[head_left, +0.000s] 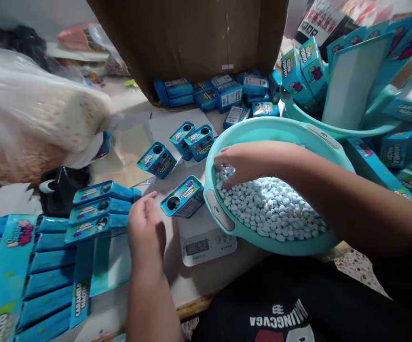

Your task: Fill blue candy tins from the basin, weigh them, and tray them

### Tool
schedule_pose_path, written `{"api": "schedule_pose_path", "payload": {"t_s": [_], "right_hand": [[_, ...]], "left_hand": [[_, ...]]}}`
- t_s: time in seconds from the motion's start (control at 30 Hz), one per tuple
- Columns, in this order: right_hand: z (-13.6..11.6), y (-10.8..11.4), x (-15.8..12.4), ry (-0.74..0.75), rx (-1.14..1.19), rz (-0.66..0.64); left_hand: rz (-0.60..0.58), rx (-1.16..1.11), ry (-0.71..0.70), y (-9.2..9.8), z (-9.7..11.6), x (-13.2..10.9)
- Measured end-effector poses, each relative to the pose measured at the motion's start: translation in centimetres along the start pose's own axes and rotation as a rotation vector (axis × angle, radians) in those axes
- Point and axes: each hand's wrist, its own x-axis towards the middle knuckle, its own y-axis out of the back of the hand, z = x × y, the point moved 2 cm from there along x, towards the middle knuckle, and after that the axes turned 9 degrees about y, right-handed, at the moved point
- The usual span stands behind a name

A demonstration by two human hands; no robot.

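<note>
My right hand (243,164) reaches into a teal bowl (227,223) full of small pale blue candies (270,209), fingers curled down into the pile at its left side. My left hand (145,228) hovers just left of a small blue candy box (182,197) that sits on a white kitchen scale (206,242); its fingers are loosely bent and hold nothing. The box has a round hole in its top. The scale's display is lit.
Three more holed boxes (181,142) stand behind the scale. A blue display tray (49,266) with stacked boxes lies at the left. A cardboard carton (191,42) with boxes under it stands at the back. A second teal bowl (334,118) and folded cartons sit at the right; a plastic bag (24,118) is left.
</note>
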Motion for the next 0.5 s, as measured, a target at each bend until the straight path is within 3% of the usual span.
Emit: {"api": "schedule_pose_path", "payload": {"t_s": [0.07, 0.13, 0.23, 0.37, 0.5], "right_hand": [[-0.2, 0.1, 0.0, -0.013, -0.005, -0.013], [-0.3, 0.3, -0.1, -0.018, -0.007, -0.027], [-0.3, 0.3, -0.1, -0.001, -0.007, -0.024], [0.1, 0.1, 0.2, 0.027, -0.002, -0.007], [0.2, 0.1, 0.2, 0.019, -0.009, -0.003]], "left_hand": [[0.018, -0.209, -0.082, 0.4, 0.7, -0.6], [-0.157, -0.313, -0.183, 0.1, 1.5, -1.3], [-0.379, -0.29, -0.192, -0.6, 2.1, -1.9], [-0.253, -0.171, -0.22, -0.9, 1.9, -1.4], [-0.144, -0.231, -0.253, -0.5, 1.0, -0.4]]}}
